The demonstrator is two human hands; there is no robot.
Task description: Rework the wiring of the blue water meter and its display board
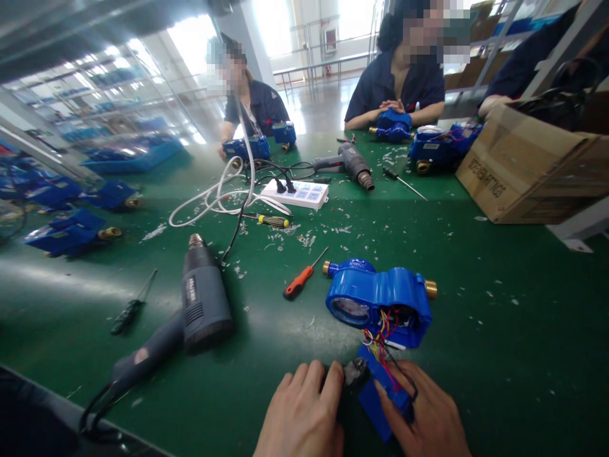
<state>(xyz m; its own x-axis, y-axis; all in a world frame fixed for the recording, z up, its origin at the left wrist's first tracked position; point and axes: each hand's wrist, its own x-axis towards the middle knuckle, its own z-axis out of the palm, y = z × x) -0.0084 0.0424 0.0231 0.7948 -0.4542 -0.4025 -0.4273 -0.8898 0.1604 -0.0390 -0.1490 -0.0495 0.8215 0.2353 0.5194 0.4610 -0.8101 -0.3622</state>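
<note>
A blue water meter [375, 298] with brass end fittings lies on the green table in front of me, its compartment open and coloured wires [380, 343] spilling toward me. My right hand [428, 419] grips the blue cover piece [380, 400] that the wires lead to. My left hand [304, 412] is closed around a small dark tool [354, 371], whose tip sits by the wires; I cannot make out what kind of tool it is.
A grey heat gun [200, 304] lies left of me, with a dark screwdriver [128, 314] and an orange-handled screwdriver [299, 282] nearby. Farther back are a white power strip [304, 193], a second heat gun [352, 165], a cardboard box [528, 165], more blue meters and seated co-workers.
</note>
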